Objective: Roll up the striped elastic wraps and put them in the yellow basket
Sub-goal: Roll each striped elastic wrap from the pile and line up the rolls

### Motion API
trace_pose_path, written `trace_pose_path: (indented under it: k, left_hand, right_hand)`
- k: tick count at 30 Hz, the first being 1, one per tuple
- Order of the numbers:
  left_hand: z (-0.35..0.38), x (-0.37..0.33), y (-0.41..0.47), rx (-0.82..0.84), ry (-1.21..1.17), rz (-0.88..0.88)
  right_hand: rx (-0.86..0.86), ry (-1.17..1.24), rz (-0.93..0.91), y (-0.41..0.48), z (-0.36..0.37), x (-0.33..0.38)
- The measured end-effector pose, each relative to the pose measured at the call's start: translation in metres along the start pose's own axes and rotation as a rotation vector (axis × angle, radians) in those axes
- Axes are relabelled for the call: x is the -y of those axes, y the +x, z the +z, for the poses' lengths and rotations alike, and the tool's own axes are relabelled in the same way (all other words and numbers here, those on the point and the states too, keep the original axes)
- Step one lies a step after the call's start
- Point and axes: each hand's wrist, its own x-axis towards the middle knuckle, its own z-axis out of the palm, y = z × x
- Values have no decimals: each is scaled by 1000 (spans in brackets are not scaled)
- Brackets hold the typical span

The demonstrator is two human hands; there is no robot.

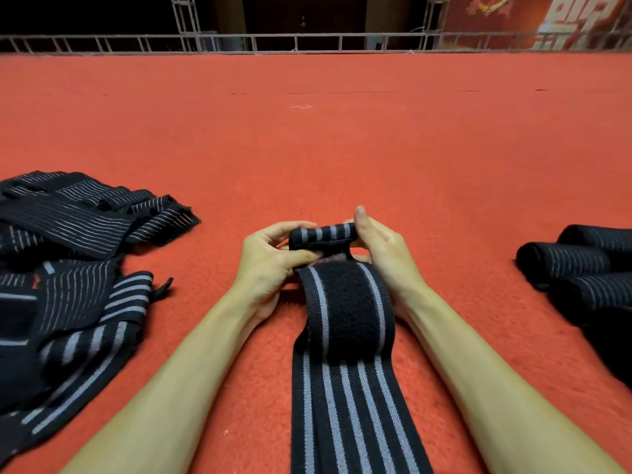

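The striped wrap (342, 364) lies on the red carpet (307, 148), between the forearms. At its far end, the left hand (270, 265) and the right hand (383, 258) pinch the folded tip with curled fingers (287, 230). Left of it lie loose wraps (68, 268); right of it, rolled wraps (574, 265).

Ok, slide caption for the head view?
Mid-roll: left hand and right hand grip the striped wrap; loose wraps left, rolled wraps right.

Both bare forearms reach forward; the left hand (270, 260) and right hand (383, 254) face each other, fingers curled in a pinch.
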Motion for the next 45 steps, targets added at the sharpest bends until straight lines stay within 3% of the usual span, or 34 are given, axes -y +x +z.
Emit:
trace_pose_path:
  k: [4, 9, 12, 18, 26, 31, 38, 45]
  left_hand:
    - [1, -3, 0, 13, -7, -56]
    - [0, -2, 1, 198, -82, -90]
    - [5, 2, 0, 152, 12, -114]
    - [9, 4, 0, 102, 311, -81]
    - [4, 6, 1, 72, 43, -8]
    - [-1, 5, 2, -14, 153, 162]
    - [1, 3, 0, -47, 167, 215]
    - [5, 7, -3, 83, 90, 205]
  right_hand:
    - [-2, 132, 69, 1, 2, -4]
    - [-44, 310, 100, 3, -1, -6]
    - [-43, 336, 66, 3, 0, -8]
    - [-46, 282, -38, 3, -1, -7]
    - [17, 249, -106, 3, -4, -9]
    - [43, 201, -10, 4, 0, -12]
    - [3, 58, 55, 1, 12, -7]
    - [-39, 57, 47, -1, 10, -3]
